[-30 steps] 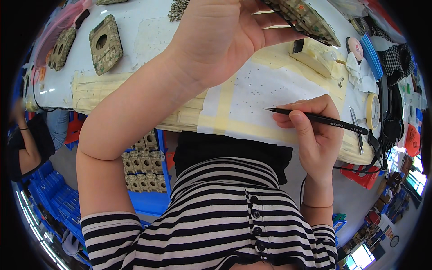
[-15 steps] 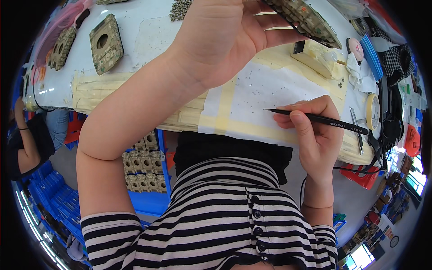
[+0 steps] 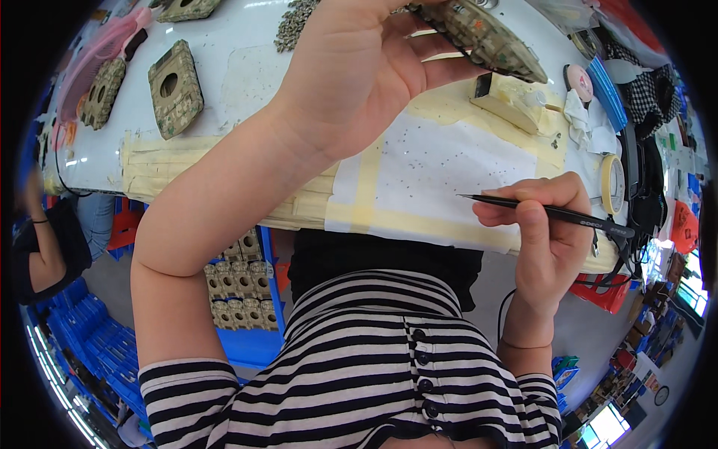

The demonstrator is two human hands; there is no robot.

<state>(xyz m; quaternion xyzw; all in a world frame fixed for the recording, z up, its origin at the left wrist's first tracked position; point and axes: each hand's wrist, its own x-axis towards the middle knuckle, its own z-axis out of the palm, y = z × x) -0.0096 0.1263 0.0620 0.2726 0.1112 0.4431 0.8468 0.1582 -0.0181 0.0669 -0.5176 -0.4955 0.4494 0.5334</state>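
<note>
Black tweezers (image 3: 576, 217) point leftward — long axis crosswise (slightly slanted).

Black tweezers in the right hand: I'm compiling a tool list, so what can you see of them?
The black tweezers are slim and straight, tapering to a fine, paler point that looks like metal. The body is dark with small pale markings. The right hand holds them like a pen, rear end showing beyond it. They point left over the white paper, and whether the tip touches it, or the prongs are closed, cannot be told.
</note>
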